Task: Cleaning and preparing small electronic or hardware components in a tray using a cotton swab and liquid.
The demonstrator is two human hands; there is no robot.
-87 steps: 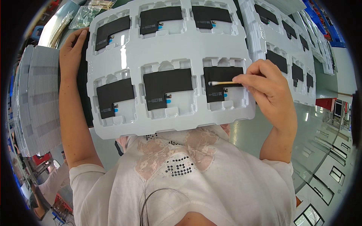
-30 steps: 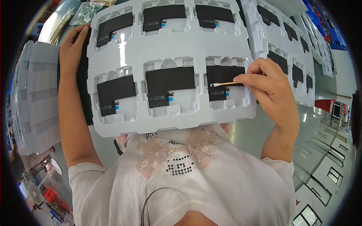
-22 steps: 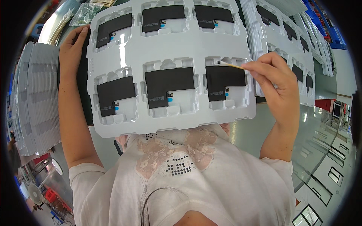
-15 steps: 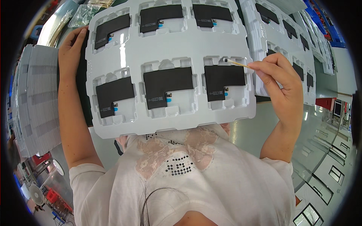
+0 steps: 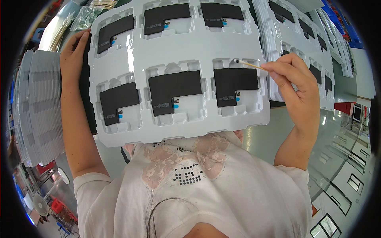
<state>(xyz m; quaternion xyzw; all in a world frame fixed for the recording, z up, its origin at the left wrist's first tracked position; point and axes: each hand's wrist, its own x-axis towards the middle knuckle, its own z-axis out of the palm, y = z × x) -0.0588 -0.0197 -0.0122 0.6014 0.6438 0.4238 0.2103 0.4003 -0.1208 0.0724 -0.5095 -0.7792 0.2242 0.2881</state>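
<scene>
A white plastic blister tray lies in front of me, with several L-shaped black flat battery packs in its pockets. Each pack has a small connector and a blue tab at its inner corner. My right hand pinches a cotton swab by its end, between thumb and fingers. The swab's dark tip is over the upper edge of the near right pocket, just above a battery pack; whether it touches is unclear. At the tray's far left edge, my left hand closes its fingers against the rim, fingertips partly hidden.
To the right stands another stack of white trays with black packs. A tall pile of trays rises on the left. Clear bags and a bundle of thin sticks lie at the far left. Blue bins are at the far right.
The tray has shifted very slightly to the left, along with my left hand. My right hand and the swab stay almost in the same place.
</scene>
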